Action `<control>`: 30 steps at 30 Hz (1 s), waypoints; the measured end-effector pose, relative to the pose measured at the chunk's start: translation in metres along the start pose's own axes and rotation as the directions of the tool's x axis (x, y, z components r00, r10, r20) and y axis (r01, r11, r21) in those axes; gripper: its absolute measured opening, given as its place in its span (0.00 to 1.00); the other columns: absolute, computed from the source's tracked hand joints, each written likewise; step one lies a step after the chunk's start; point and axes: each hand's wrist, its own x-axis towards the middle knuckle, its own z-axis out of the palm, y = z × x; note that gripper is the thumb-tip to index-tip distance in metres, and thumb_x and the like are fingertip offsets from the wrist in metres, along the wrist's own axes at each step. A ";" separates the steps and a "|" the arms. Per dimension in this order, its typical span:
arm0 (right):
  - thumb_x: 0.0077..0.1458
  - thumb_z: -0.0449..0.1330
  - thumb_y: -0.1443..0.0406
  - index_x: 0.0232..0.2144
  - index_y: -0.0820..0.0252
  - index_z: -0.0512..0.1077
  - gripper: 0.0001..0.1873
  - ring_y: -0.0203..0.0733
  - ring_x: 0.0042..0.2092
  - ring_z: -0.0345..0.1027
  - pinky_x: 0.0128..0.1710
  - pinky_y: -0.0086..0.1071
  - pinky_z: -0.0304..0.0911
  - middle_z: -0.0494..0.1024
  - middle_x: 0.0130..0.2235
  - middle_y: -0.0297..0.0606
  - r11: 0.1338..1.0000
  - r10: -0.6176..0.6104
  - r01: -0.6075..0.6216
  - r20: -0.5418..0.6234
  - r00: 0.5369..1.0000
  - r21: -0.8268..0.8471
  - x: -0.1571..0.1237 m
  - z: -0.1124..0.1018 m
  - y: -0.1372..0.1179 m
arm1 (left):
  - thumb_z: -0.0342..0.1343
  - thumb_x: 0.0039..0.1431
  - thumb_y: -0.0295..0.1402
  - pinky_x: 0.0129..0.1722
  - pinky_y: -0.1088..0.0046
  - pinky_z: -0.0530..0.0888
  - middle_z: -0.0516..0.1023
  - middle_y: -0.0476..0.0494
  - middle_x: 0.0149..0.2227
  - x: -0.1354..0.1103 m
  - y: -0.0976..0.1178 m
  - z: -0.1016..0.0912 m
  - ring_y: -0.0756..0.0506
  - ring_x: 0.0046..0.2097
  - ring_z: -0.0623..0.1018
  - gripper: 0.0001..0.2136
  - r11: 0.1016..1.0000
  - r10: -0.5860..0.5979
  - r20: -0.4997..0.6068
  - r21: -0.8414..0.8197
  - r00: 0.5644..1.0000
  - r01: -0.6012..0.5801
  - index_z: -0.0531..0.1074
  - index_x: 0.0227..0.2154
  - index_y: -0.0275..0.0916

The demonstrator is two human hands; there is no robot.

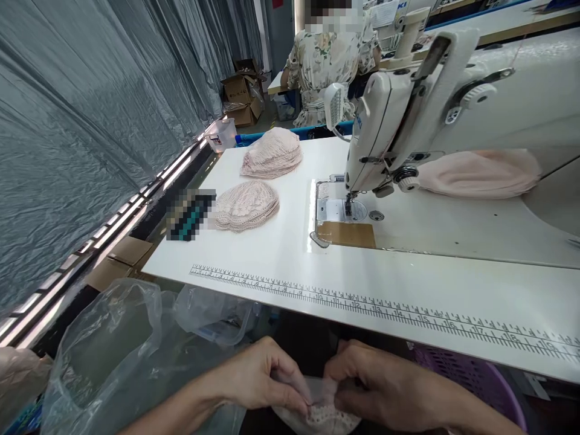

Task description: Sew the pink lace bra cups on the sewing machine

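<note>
The sewing machine [489, 115] runs past the right edge. Left of it, a pixelated object [191, 217] is unreadable; in front of it, fingers [290, 396] partly hide a lace piece [330, 418].

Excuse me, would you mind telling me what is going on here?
The person's left hand and right hand hold a pale lacy piece in front of the white table. On it, a nearer stack and a farther stack of similar pieces lie left of the sewing machine; pale pink fabric lies beneath its arm.
</note>
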 end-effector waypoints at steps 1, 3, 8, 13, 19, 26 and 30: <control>0.46 0.54 0.78 0.27 0.63 0.75 0.12 0.31 0.26 0.62 0.26 0.22 0.55 0.67 0.23 0.27 0.999 -0.026 0.025 0.033 0.999 0.036 -0.003 -0.004 0.001 | 0.67 0.45 0.40 0.26 0.80 0.66 0.77 0.47 0.23 0.000 0.001 -0.001 0.52 0.24 0.71 0.12 1.000 -0.010 0.007 -0.002 1.000 0.010 0.82 0.30 0.38; 0.44 0.50 0.81 0.29 0.64 0.76 0.18 0.30 0.26 0.63 0.26 0.21 0.56 0.69 0.24 0.27 0.994 -0.065 0.057 0.075 0.995 0.095 -0.008 -0.009 0.003 | 0.68 0.43 0.40 0.24 0.80 0.65 0.76 0.47 0.22 0.001 0.001 -0.004 0.52 0.23 0.70 0.11 0.999 -0.032 0.010 -0.013 0.999 0.032 0.82 0.28 0.37; 0.48 0.56 0.76 0.34 0.64 0.77 0.13 0.32 0.28 0.65 0.27 0.22 0.59 0.71 0.26 0.30 0.990 -0.062 0.049 0.098 0.993 0.133 -0.013 -0.012 0.007 | 0.69 0.42 0.38 0.24 0.81 0.64 0.72 0.50 0.18 0.000 -0.002 -0.007 0.54 0.21 0.66 0.10 0.997 -0.054 -0.006 -0.048 0.999 0.053 0.82 0.26 0.38; 0.46 0.67 0.68 0.31 0.62 0.78 0.06 0.31 0.28 0.63 0.25 0.21 0.55 0.69 0.25 0.27 0.994 0.013 -0.019 0.057 0.998 0.108 -0.005 -0.002 0.013 | 0.69 0.42 0.37 0.24 0.80 0.64 0.72 0.50 0.18 0.000 -0.004 -0.007 0.53 0.22 0.66 0.09 0.996 -0.075 -0.023 -0.057 0.997 0.074 0.82 0.26 0.38; 0.44 0.65 0.76 0.28 0.62 0.77 0.08 0.32 0.29 0.64 0.28 0.23 0.57 0.71 0.27 0.28 0.999 -0.008 0.007 0.008 1.000 0.033 -0.005 -0.006 0.008 | 0.69 0.41 0.40 0.24 0.80 0.62 0.70 0.51 0.19 -0.007 -0.010 -0.012 0.54 0.23 0.65 0.12 0.997 -0.058 0.003 -0.044 0.998 0.058 0.80 0.24 0.35; 0.54 0.63 0.66 0.52 0.49 0.66 0.23 0.47 0.58 0.59 0.58 0.39 0.56 0.67 0.56 0.39 0.999 -0.028 0.040 -0.298 0.954 0.035 -0.035 0.016 0.014 | 0.65 0.46 0.48 0.24 0.79 0.59 0.69 0.50 0.22 -0.020 -0.023 -0.027 0.53 0.25 0.65 0.19 0.994 0.112 0.128 -0.016 0.985 -0.111 0.73 0.24 0.34; 0.56 0.61 0.62 0.47 0.49 0.67 0.16 0.47 0.54 0.63 0.54 0.37 0.60 0.70 0.51 0.39 0.974 -0.037 0.135 -0.455 0.890 0.184 -0.027 0.039 0.028 | 0.65 0.43 0.53 0.22 0.80 0.56 0.64 0.53 0.20 -0.020 -0.031 -0.038 0.55 0.23 0.60 0.23 0.998 0.061 0.105 -0.025 0.993 -0.059 0.70 0.23 0.35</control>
